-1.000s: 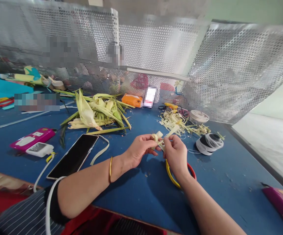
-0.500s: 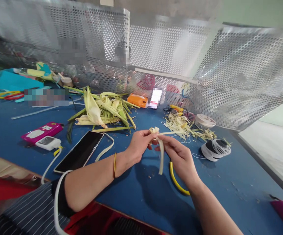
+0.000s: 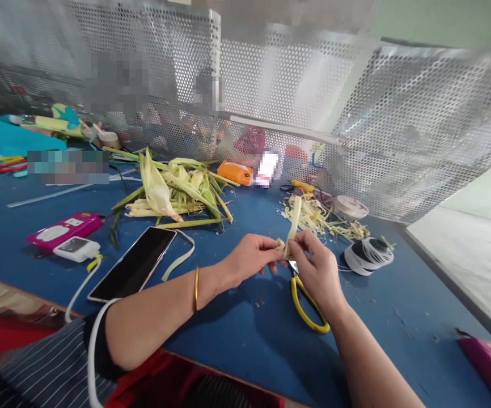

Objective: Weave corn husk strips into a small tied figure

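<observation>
Pinching a pale folded strip (image 3: pixel 295 218) in left fingers (image 3: pixel 270 256) and right fingers (image 3: pixel 308 241), with yellow-handled scissors (image 3: pixel 295 280) on the table (image 3: pixel 228 323) beneath those fingers

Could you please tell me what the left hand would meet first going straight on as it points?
Beyond the pale strip it is holding, the left hand would probably meet the right hand first, though depth is unclear.

Pale flat strip (image 3: pixel 295 217) (base part-hidden) is held approx. upright btwn left hand (image 3: pixel 252 258) & right hand (image 3: pixel 318 272).
</observation>
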`<state>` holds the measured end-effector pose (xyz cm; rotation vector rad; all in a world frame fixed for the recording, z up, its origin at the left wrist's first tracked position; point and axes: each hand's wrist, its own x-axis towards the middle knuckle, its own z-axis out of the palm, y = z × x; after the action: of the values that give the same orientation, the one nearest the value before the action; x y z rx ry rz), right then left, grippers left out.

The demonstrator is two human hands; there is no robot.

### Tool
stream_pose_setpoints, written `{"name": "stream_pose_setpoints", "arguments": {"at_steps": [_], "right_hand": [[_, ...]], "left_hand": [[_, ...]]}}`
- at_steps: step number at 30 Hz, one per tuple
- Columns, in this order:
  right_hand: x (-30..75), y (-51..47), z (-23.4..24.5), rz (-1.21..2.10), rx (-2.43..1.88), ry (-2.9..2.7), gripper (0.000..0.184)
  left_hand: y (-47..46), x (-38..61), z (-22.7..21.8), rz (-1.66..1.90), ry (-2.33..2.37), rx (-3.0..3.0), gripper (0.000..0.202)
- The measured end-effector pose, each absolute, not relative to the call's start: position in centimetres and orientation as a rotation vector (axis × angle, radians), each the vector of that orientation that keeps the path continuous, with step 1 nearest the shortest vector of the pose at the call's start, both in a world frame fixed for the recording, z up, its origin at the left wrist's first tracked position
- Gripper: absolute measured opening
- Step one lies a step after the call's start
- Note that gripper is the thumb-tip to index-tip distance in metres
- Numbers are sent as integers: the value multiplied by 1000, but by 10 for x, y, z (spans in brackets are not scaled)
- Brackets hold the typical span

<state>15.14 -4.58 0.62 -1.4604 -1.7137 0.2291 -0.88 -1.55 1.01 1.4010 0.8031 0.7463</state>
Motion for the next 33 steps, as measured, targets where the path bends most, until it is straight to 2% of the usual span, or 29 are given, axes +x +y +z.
{"name": "stream_pose_setpoints", "arguments": {"at_steps": [7, 14, 23, 28, 33], "right_hand": [[146, -49, 4, 365, -1510, -1604, 23], [144, -42, 0, 761, -1507, -1348, 27], [151, -39, 3, 732, -1464, -1474, 31], [170, -44, 26, 1025, -1266, -1444, 34], [179, -50, 36, 1403, -1141, -1178, 25]], "left_hand": [[-14, -5, 6, 844, 907, 1295, 21], [-15, -6, 4, 906, 826, 1297, 26], [-14, -6, 5, 979, 932, 1232, 25], [-5, -12, 9, 990, 934, 1077, 26], [-4, -12, 9, 976, 941, 1079, 25]]}}
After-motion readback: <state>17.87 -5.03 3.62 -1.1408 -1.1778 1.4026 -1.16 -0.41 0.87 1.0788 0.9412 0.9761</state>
